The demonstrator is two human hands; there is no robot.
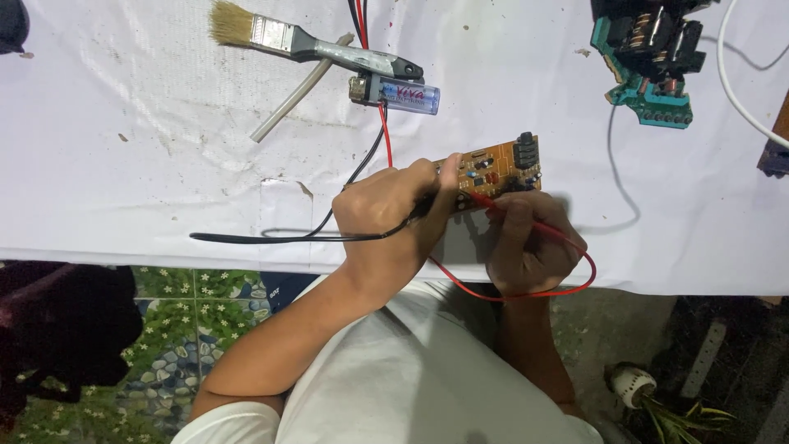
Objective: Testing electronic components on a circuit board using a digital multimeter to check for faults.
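The orange circuit board [493,171] lies on the white table cover [164,164] near its front edge, both probe tips resting on it. Risk: the tips sit close together among crowded components, so a slight slip of either hand could bridge neighbouring contacts or skid the unclamped board. The red lead [567,284] loops off the table edge, and a snag there would tug its probe. The left hand [386,218] crosses over from the left, fingers closed around the black probe [423,207], knuckles up. The right hand [526,247] rests at the table edge, fingers pinched narrow on the red probe [493,203] in a pen grip.
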